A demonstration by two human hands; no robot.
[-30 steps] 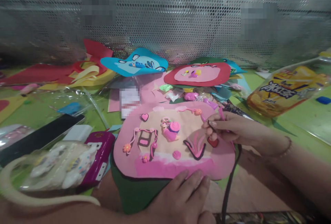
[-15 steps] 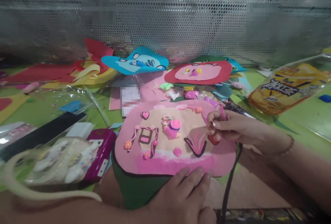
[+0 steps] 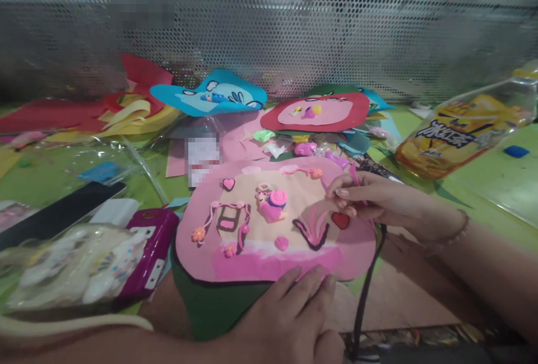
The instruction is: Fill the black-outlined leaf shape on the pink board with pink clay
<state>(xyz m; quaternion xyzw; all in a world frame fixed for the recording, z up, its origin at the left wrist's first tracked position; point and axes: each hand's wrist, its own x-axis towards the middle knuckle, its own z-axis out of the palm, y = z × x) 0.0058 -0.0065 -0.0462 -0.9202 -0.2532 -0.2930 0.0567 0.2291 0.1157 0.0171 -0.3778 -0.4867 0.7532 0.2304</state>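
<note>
My left hand (image 3: 290, 313) lies flat with fingers stretched over the lower edge of a rounded pink paper picture (image 3: 191, 241). At the picture's right side, my right hand (image 3: 367, 199) has thumb and fingers pinched together; what sits between the fingertips is too small to make out. A thin pink strip (image 3: 353, 171) shows behind that hand. Just below its fingertips is a red heart (image 3: 340, 220). Modelled on the picture are a pink clay snail (image 3: 271, 207), a shell (image 3: 281, 243), clay flowers (image 3: 199, 234) and a dark-outlined pink plant shape (image 3: 313, 232).
Left of the picture are a purple case (image 3: 153, 229), a phone-like black slab (image 3: 63, 213) and plastic wrap. Behind it are blue (image 3: 193, 101) and red (image 3: 273, 120) paper pictures and clay lumps (image 3: 305, 149). A drink bottle (image 3: 454, 134) lies at right. A dark cord (image 3: 365, 297) hangs near my right wrist.
The view has shifted slightly, moving everything a little left. My right fingertips have lifted off the red heart, so more of it shows. My left hand stays on the lower edge.
</note>
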